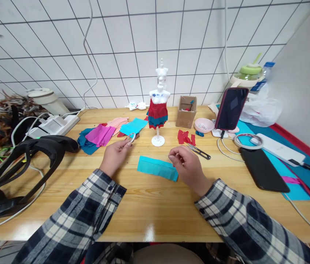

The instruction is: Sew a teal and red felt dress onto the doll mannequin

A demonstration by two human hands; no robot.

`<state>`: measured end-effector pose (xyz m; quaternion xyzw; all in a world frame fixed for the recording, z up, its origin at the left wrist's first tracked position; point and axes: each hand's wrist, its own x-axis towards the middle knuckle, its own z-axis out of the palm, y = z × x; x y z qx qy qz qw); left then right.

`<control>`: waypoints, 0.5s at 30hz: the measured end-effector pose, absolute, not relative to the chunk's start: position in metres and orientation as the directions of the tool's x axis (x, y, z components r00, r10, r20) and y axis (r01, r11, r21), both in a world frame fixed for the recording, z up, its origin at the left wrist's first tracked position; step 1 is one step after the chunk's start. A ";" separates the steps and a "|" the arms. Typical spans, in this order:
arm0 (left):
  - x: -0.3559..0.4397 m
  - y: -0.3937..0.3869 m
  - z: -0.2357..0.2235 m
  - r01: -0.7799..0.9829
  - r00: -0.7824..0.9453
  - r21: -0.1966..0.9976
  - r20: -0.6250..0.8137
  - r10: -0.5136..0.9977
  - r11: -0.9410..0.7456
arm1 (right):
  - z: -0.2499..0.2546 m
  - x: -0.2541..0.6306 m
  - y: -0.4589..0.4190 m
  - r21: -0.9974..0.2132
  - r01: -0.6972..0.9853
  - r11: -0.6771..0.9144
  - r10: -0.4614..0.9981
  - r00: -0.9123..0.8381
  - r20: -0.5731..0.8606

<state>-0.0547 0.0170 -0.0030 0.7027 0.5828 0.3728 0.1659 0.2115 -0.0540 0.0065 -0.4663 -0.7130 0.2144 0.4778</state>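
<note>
My left hand (115, 153) is closed in a pinch on a small pale ring-like object (132, 138), perhaps a roll of tape or thread. My right hand (185, 166) is pinched shut just above the right end of a folded turquoise cloth strip (156, 167) lying flat on the wooden table (144, 205); it seems to grip something thin that I cannot make out. Behind the strip stands a small white mannequin (159, 96) on a round base, dressed in a red and blue layered skirt. Small thread snips (199, 150) lie to the right of my right hand.
Blue, magenta, pink and turquoise cloth pieces (102, 134) lie at the back left. Red scraps (185, 137), a cardboard box (186, 111) and a pink bowl (203, 125) sit behind the snips. A propped phone (231, 108), a black tablet (263, 169) and cables lie right; a black headset (23, 165) lies left.
</note>
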 end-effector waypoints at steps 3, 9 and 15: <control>-0.058 0.020 -0.009 0.798 0.140 0.522 0.324 0.935 -0.301 | -0.001 0.212 -0.047 -0.897 0.327 0.298 0.954 -0.069 0.292; -0.040 0.009 -0.004 0.878 0.171 0.376 0.331 0.928 -0.296 | -0.007 0.208 -0.044 -0.989 0.138 0.054 0.994 -0.107 0.039; 0.005 -0.034 0.013 0.673 0.450 0.542 0.240 0.860 -0.504 | -0.003 0.202 -0.048 -0.977 0.195 0.091 0.985 -0.164 0.059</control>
